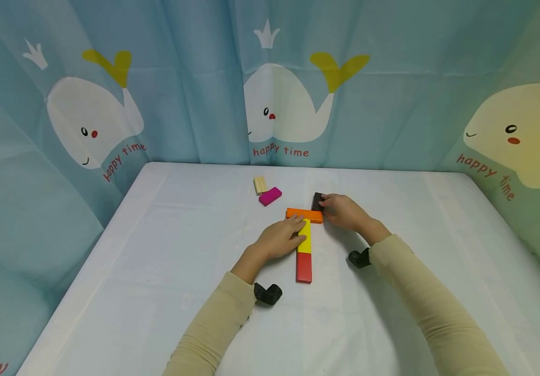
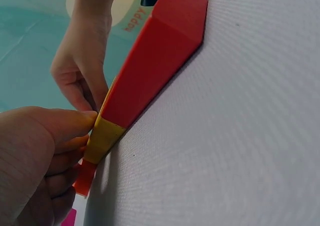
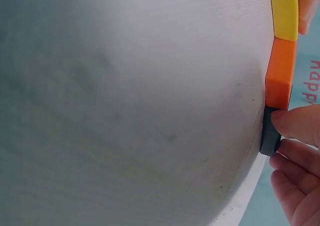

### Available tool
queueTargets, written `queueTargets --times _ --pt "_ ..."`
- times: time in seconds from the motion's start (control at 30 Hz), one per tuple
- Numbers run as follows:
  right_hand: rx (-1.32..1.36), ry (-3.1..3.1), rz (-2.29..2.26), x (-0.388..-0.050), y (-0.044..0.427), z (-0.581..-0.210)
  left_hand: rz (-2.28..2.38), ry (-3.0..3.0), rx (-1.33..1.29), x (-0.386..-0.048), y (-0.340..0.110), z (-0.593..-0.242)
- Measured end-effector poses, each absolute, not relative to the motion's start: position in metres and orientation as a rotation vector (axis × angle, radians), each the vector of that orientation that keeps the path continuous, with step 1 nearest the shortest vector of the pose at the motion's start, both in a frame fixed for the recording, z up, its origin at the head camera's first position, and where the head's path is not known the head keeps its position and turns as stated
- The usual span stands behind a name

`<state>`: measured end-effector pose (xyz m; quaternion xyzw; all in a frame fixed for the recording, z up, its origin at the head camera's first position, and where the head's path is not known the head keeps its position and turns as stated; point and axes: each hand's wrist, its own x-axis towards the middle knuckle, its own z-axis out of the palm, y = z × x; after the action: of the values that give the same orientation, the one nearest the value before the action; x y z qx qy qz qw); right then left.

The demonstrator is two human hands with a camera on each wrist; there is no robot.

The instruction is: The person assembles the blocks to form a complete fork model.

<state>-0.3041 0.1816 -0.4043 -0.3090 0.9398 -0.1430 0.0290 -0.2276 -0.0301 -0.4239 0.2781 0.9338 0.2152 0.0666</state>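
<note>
Four-sided toy blocks lie joined on the white table. A red block (image 1: 304, 268) is nearest, and a yellow block (image 1: 305, 241) continues it away from me. Across the far end lies an orange block (image 1: 300, 213). My left hand (image 1: 277, 239) rests against the yellow block's left side, thumb on yellow and fingertips reaching the orange one. With thumb and fingers, my right hand (image 1: 342, 211) pinches a black block (image 1: 317, 201) at the right end of the orange block. In the right wrist view the black block (image 3: 270, 133) touches the orange block (image 3: 281, 71).
Left of the far end lie a magenta block (image 1: 270, 196) and several cream sticks (image 1: 260, 186) side by side. A whale-print curtain (image 1: 195, 104) stands behind and beside the white tabletop (image 1: 166, 250). A black wrist camera (image 1: 270, 294) sticks out below the left wrist.
</note>
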Motion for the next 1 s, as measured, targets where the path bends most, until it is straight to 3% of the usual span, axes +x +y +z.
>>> queueTargets --times 1.0 --pt "-0.810 2.948 -0.522 -0.2951 0.1789 -0.4001 0.585 2.851 0.884 -0.2298 -0.0288 -0.4250"
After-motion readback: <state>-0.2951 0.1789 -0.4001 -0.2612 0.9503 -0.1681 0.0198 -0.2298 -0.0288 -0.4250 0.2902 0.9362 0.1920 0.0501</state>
